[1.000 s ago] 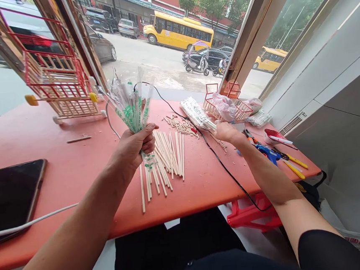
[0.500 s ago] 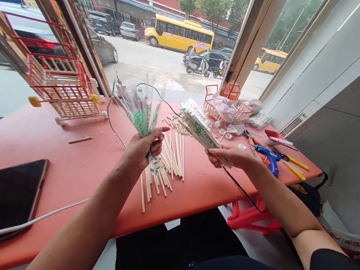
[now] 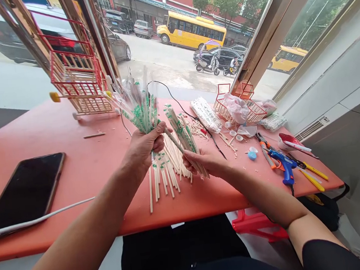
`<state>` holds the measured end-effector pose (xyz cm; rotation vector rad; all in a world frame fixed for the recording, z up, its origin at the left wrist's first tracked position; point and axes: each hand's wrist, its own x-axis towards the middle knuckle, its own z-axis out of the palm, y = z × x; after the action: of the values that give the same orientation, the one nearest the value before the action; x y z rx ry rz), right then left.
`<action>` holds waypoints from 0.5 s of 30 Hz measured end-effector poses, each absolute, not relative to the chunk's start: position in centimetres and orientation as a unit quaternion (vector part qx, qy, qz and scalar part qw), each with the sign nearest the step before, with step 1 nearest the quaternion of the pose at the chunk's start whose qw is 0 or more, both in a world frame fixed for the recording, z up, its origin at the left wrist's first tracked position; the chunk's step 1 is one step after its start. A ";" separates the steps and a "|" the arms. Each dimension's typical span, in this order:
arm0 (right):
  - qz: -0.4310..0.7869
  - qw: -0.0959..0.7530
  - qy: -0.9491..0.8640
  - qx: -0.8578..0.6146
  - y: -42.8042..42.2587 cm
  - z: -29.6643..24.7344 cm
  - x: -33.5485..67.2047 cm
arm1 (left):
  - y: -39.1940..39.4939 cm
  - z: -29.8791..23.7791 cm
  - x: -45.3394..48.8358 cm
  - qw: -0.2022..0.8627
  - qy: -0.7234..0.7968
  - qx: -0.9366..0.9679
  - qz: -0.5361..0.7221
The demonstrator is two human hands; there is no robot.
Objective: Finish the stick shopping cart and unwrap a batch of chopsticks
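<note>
Far to the left of both grips one dark phone (image 3: 27, 190) lies flat on the orange counter (image 3: 75, 161), with one white cable (image 3: 42, 217) running along its near side. Beyond the left grip and to its left stands one red wire cart (image 3: 73, 73).

The left hand (image 3: 143, 148) is closed in a fist around the lower part of a fan of clear sleeves (image 3: 140, 109) with green print. The fan spreads up and away from the grip toward the window, and short ends hang below the fist. I cannot tell whether the sleeves are empty.

Under and between the two grips lie loose bare chopsticks (image 3: 167, 174), well over a dozen and too overlapped to count. Most point away from the person.

The right hand (image 3: 201, 162) is clamped on the near end of a bundle of wrapped chopsticks (image 3: 181, 130). Its long axis runs up and to the left from that grip, so its far tips lie just beside the left thumb. The left hand is the nearer one to those tips. One stick slants from the bundle toward the left thumb; I cannot tell whether they touch. That makes two held bundles, one per hand.

To the right of the right grip, one flat pack of wrapped sticks (image 3: 206, 115) lies on the counter. Beyond it sit one red wire basket (image 3: 243, 104) and one blue glue gun (image 3: 283, 166).
</note>
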<state>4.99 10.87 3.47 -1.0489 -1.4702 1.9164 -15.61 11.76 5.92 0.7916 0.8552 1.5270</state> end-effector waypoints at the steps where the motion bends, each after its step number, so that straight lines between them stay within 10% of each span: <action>1: 0.698 0.257 -0.543 -0.389 10.8 3.3 5.0 | 11.8 5.9 -15.6 0.569 0.367 0.338 0.654; 15: 0.627 0.371 -0.574 -0.374 8.0 3.7 3.5 | 11.2 4.6 -13.1 0.609 0.338 0.355 0.623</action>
<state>3.49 8.04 3.74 -0.9604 -1.4728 1.6076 -13.10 11.22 4.55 0.8200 0.7818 1.4398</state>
